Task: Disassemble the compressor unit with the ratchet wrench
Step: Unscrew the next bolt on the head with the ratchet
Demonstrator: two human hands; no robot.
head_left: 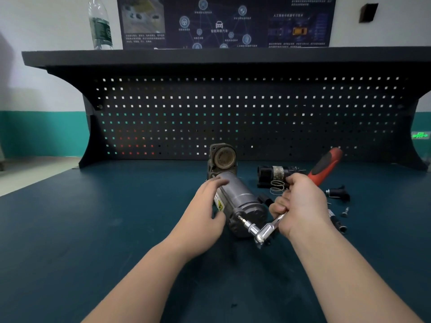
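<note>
Nearest you, the ratchet point(268, 228) is doing the work: its head is sitting at the near right corner of the compressor point(238, 201), and a short bit is running from it up and left into the grey end cap, probably seated in a screw there. Your right hand point(300, 206) is wrapping its curled fingers around the shaft of the ratchet, with the red handle point(326, 165) sticking out beyond it toward the far right, so you are getting leverage for the swing.

Your left hand point(210, 206) is lying against the left side of the compressor, thumb under and fingers spread over the top of the barrel. That looks like bracing, keeping the round body from rolling while you are turning. Whether the fingers are gripping firmly or merely resting, I cannot tell.

The compressor is lying on the blue bench point(93, 229), near centre, its long axis running away from you with the open round port at the far end.

Just right of it, removed parts are lying loose: a spring point(277, 186), a black cylinder point(272, 173) and small bolts point(345, 212). They suggest you are partway through.

Farther off, the pegboard point(233, 113) is standing behind the bench, and a bottle point(100, 24) is sitting on the shelf above.
</note>
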